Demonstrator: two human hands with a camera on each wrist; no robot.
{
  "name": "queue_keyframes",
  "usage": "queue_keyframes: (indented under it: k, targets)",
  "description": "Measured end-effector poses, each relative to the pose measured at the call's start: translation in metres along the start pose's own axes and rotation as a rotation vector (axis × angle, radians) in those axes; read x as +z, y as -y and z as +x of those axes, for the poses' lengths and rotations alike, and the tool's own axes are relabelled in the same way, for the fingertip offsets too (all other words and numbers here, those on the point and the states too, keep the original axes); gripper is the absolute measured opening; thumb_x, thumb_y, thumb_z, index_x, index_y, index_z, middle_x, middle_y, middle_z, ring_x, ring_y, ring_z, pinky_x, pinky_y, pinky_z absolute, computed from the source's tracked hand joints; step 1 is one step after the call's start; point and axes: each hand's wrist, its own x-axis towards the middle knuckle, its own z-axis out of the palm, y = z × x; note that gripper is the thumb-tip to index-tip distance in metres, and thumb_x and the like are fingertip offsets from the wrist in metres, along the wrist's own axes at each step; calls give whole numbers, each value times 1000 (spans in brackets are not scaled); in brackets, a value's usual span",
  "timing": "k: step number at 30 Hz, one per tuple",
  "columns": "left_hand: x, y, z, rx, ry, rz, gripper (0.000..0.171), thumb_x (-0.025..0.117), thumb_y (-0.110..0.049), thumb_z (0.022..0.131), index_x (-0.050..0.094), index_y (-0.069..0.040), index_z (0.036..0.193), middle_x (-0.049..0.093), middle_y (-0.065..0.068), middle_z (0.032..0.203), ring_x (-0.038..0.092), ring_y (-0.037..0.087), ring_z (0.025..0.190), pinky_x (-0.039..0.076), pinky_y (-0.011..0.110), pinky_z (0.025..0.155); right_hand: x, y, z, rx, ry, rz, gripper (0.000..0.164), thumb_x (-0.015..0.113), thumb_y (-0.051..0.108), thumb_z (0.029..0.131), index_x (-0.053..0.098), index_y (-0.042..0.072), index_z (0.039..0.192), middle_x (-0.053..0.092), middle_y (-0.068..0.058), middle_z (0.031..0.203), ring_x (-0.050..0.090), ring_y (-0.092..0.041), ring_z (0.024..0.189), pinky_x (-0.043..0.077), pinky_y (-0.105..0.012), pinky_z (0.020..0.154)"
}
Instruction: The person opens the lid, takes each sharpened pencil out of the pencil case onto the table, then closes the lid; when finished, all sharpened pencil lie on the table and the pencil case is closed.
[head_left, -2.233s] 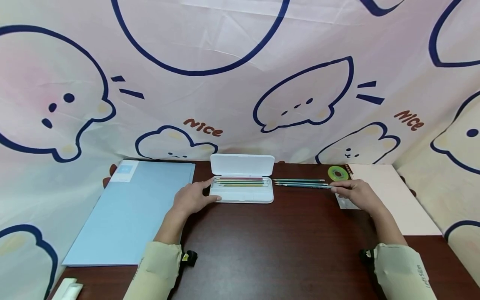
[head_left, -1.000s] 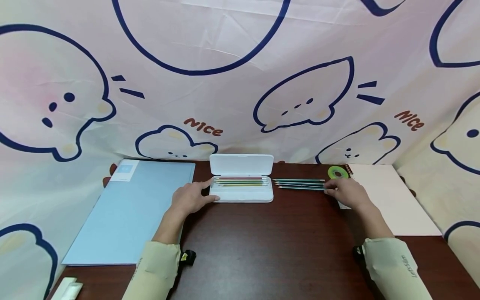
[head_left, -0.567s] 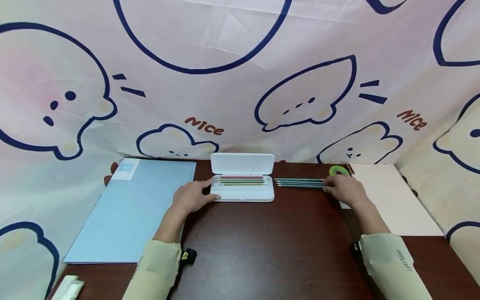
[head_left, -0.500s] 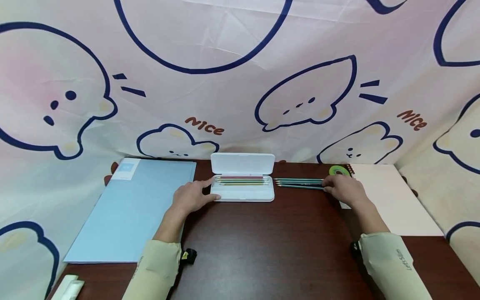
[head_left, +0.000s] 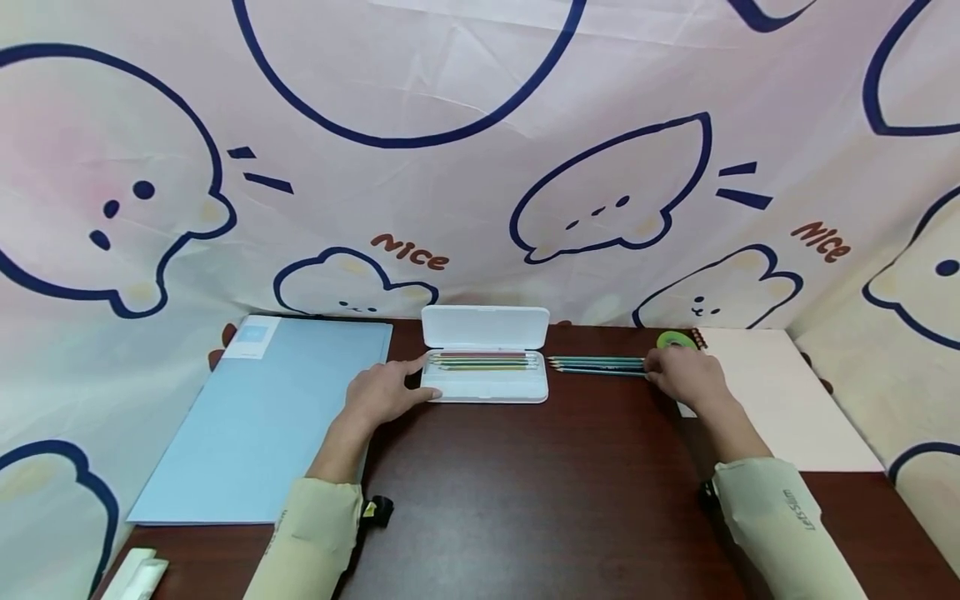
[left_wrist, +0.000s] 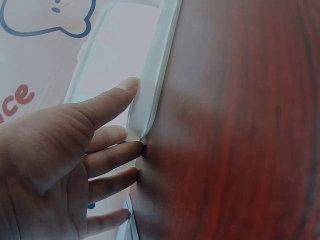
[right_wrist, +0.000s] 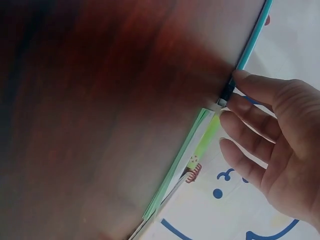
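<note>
A white pencil case (head_left: 491, 388) lies with its lid up at the back middle of the table. Several coloured pencils (head_left: 483, 363) lie in its rear part. My left hand (head_left: 378, 397) rests on the case's left end, its thumb on the front edge. In the left wrist view its fingers look fairly straight. To the right of the case is a row of several teal pencils (head_left: 596, 365), points leftward. My right hand (head_left: 686, 377) pinches their right ends between thumb and fingers. The right wrist view shows the thumb on the nearest pencil's dark end (right_wrist: 227, 92).
A large blue folder (head_left: 255, 425) lies at the left. Behind the right hand is a green ring-shaped item (head_left: 673, 338), partly hidden, beside a spiral-bound pad (head_left: 802, 400). White and pale green objects (head_left: 138, 575) sit at the front left. A printed cloth (head_left: 450, 208) hangs behind the table.
My right hand has moved left along the teal pencils to their ends, and the pencils now lie in a tighter row. The left hand has stayed on the case.
</note>
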Motion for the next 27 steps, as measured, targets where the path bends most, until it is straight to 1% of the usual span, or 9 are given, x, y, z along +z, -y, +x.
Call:
queue_keyframes:
  k: [3,7,10,14,17,19,21,24,27]
  targets:
    - [1,0,0,3,9,4,79,72,-58,88,42,-31,155,58,4,70,48,21,62,34,30,52,-1,-1,0,16,9,9,9,73,23,92,75,17,99,74,-5,92,67,-27,81,54,-49,61]
    - [1,-1,0,4,3,-3,78,72,-57,87,43,-31,155,58,3,71,48,20,62,34,31,53,-1,-2,-1,32,-12,51,13,73,24,92,76,17,102,76,-7,98,68,-29,86,54,-50,63]
    - [0,0,0,6,-3,-10,78,73,-57,87,43,-30,154,57,4,69,47,21,61,34,31,52,-1,-2,0,35,-35,133,14,72,25,93,77,16,103,76,-8,100,67,-30,88,55,-51,69]
    - [0,1,0,2,-3,-10,78,73,-57,87,42,-31,155,57,3,71,47,21,62,34,31,53,-1,1,2,25,-62,249,14,71,25,94,77,14,102,74,-9,100,64,-27,88,54,-50,75]
    - [0,1,0,-1,-3,-12,78,73,-56,87,42,-31,155,63,6,77,49,21,64,35,31,54,-2,7,3,17,-79,306,14,70,24,95,77,14,103,73,-10,101,62,-26,89,53,-47,76]
    - [0,0,0,1,-4,-11,78,73,-56,87,42,-31,154,69,9,88,50,21,65,35,31,54,-3,12,4,14,-83,343,15,70,24,96,77,14,105,73,-10,102,63,-25,90,53,-43,76]
    - [0,0,0,0,-5,-11,78,73,-56,87,43,-31,154,72,12,97,50,21,65,35,31,53,-5,18,5,10,-80,379,16,69,25,97,77,15,107,74,-10,103,63,-25,89,52,-38,74]
    - [0,0,0,0,-4,-12,78,73,-56,87,43,-30,154,72,13,100,49,21,64,34,31,53,-7,26,8,-2,-73,429,18,69,26,97,76,15,109,75,-11,107,63,-24,88,50,-33,71]
    - [0,0,0,-1,-6,-12,78,73,-56,87,43,-30,154,72,12,98,49,21,63,34,31,52,-7,33,10,-16,-69,465,20,68,28,98,76,16,111,75,-11,113,63,-24,91,50,-34,75]
